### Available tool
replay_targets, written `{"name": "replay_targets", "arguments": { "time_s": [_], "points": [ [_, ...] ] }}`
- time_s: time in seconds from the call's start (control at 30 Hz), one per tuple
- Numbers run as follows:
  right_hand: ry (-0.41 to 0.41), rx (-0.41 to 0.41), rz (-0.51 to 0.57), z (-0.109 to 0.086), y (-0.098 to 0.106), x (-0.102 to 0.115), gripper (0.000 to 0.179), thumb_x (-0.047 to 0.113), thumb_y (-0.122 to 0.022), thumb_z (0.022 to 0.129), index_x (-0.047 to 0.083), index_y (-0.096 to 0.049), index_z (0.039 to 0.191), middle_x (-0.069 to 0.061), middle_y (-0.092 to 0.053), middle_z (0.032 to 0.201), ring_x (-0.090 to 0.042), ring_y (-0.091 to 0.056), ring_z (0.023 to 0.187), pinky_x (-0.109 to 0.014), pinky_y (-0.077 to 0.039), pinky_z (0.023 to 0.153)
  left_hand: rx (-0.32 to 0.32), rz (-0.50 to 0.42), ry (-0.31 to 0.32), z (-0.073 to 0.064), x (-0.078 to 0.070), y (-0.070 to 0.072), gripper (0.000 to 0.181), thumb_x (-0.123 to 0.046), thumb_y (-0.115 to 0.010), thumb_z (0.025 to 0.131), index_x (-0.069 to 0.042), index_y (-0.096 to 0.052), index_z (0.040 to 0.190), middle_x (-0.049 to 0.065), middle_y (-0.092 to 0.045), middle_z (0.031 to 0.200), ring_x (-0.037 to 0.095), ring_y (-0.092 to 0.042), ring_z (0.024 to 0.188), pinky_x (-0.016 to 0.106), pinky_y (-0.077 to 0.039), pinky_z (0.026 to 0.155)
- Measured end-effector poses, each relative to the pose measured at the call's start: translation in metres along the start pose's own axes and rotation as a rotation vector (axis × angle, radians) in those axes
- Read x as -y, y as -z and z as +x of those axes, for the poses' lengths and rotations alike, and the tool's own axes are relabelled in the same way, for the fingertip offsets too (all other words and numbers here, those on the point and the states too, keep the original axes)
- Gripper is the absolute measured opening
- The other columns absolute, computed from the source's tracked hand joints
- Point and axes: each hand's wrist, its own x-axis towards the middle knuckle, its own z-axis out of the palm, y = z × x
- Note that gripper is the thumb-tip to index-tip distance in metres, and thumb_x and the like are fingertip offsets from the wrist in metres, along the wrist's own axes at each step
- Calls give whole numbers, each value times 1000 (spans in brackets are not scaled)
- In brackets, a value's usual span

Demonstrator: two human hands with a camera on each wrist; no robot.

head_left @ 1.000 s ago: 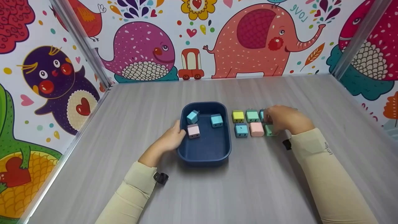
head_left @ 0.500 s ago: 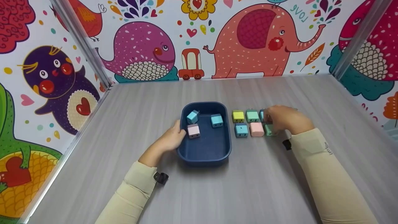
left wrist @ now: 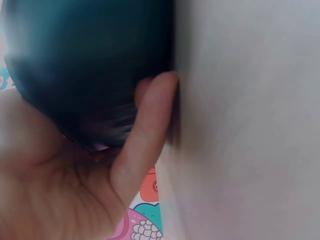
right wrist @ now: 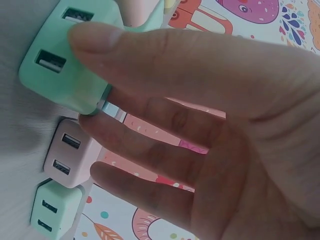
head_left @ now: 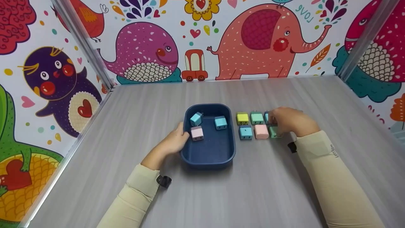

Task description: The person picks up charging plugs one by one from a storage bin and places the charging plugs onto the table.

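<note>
**Tight rows, easy to knock**

The left hand (head_left: 175, 141) rests against the left wall of the tray (head_left: 208, 158), with the fingers bent over the rim. Inside the tray lie two blue plugs (head_left: 196, 118) and one pink plug (head_left: 197, 133). If this hand pushes, I think the tray can slide right into the rows.

Right of the tray, plugs stand in two rows on the table (head_left: 221, 196), each one touching or just beside the next.

The right hand (head_left: 289, 122) covers the right end of the rows. Its thumb and fingers lie around a green plug (right wrist: 70, 60), but a firm pinch I cannot confirm. The pink neighbour (right wrist: 67, 160) touches this plug, so lifting at an angle may drag it out of line.
</note>
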Motion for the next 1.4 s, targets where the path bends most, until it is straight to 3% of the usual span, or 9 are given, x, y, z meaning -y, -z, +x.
{"name": "replay_targets", "arguments": {
  "time_s": [0.6,0.93,1.2,1.4],
  "points": [
    [24,-7,41,-5,9,-1,41,-5,-85,81,0,-76,120,-18,-72,110,-34,-62,95,-54,-58,88,-5,11,2,0,0,0,55,-17,-35,111,2,-26,162,32,-48,156,38,-56,130,57,-41,112],
    [90,-146,3,-13,23,-7,35,-1,-85,87,-3,-77,121,-23,-73,114,-37,-67,99,-56,-59,89,-7,12,-10,-1,1,0,55,-17,-36,111,3,-26,161,33,-48,155,38,-55,131,57,-41,112],
    [51,-197,71,-18,28,-4,31,3,-81,91,0,-77,122,-22,-71,119,-37,-65,102,-53,-61,85,-14,10,-23,-2,-1,0,53,-16,-36,111,4,-29,159,34,-50,152,38,-57,127,56,-42,111],
    [77,-284,65,-24,32,5,30,1,-82,91,0,-76,120,-24,-71,122,-41,-66,107,-57,-59,90,-5,9,-11,-1,-1,0,55,-17,-36,111,3,-26,161,33,-47,155,39,-55,132,56,-41,113]
  ]
}}
